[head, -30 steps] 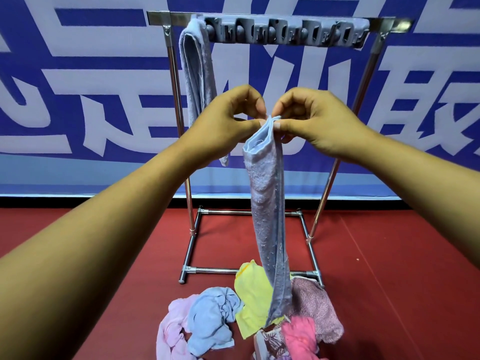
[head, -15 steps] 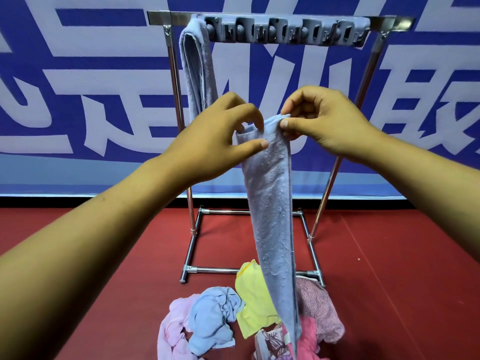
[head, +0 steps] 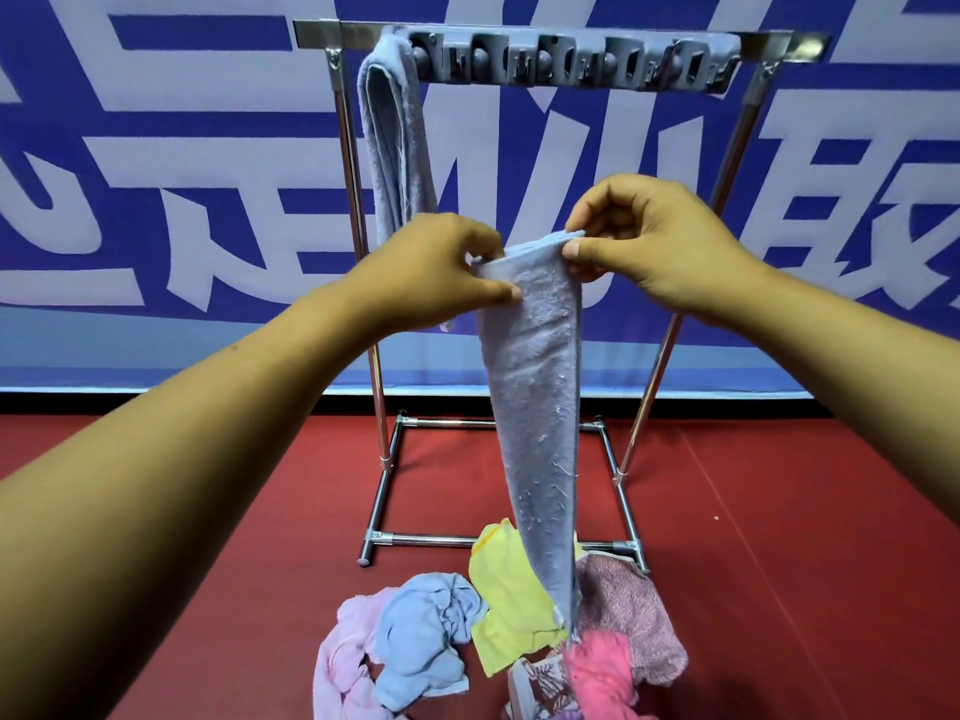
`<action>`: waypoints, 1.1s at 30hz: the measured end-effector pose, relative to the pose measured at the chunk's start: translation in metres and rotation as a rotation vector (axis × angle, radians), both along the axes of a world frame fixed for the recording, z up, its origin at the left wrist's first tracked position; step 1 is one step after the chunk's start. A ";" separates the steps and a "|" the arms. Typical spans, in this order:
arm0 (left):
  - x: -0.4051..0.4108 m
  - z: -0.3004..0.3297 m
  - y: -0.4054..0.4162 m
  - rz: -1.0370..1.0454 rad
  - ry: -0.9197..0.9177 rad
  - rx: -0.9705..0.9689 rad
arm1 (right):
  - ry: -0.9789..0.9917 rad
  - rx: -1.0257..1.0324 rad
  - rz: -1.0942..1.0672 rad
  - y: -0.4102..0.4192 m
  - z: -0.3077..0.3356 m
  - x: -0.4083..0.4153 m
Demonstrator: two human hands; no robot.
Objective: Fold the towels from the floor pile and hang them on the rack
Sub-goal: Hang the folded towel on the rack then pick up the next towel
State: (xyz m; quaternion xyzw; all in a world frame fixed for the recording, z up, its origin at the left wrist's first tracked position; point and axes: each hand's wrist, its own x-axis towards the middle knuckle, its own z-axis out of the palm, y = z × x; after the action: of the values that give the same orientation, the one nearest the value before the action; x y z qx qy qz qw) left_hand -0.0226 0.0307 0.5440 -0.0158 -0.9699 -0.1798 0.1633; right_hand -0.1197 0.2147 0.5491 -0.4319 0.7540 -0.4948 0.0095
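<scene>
Towels of the floor pile (head: 498, 646) lie below both hands. Between the hands hangs a grey-blue towel (head: 537, 407); the left hand (head: 431, 272) and right hand (head: 644, 241) each pinch a top corner. Beyond them, the rack (head: 519, 33) carries one folded towel (head: 389, 137).

**Grey-blue towel held up before the rack**

A long grey-blue towel (head: 537, 407) is held by its top edge, folded lengthwise and hanging to a narrow tip above the floor pile (head: 498, 646) of pink, blue, yellow and patterned towels. A second grey towel (head: 395, 148) is draped over the metal rack (head: 561, 36), at its left end.
</scene>
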 end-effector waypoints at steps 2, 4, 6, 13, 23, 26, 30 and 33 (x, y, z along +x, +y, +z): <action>-0.001 0.001 -0.004 0.025 0.043 0.057 | 0.000 0.001 -0.018 0.001 0.001 -0.002; -0.002 0.001 -0.005 0.037 0.073 0.074 | 0.014 0.018 -0.039 0.000 0.000 -0.003; -0.004 0.001 -0.006 0.040 0.105 0.111 | 0.018 0.031 -0.066 -0.002 0.000 -0.005; -0.006 0.004 -0.007 0.029 0.122 0.213 | 0.209 0.190 -0.184 -0.004 0.001 -0.002; 0.003 -0.002 -0.019 -0.071 0.026 0.880 | -0.240 -0.002 0.044 -0.008 0.001 0.000; 0.006 -0.004 -0.019 -0.068 0.014 0.950 | -0.261 -0.022 0.071 -0.009 -0.001 0.001; 0.006 -0.010 -0.022 -0.081 0.020 1.059 | -0.231 -0.063 0.077 -0.011 0.002 0.002; 0.004 -0.012 -0.021 -0.083 0.032 1.109 | -0.206 -0.063 0.062 -0.014 0.002 0.000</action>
State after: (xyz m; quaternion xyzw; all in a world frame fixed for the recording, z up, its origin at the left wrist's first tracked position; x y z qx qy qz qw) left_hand -0.0187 0.0098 0.5325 0.0316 -0.7259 -0.6694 0.1546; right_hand -0.1192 0.2011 0.5512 -0.4020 0.7192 -0.5597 0.0888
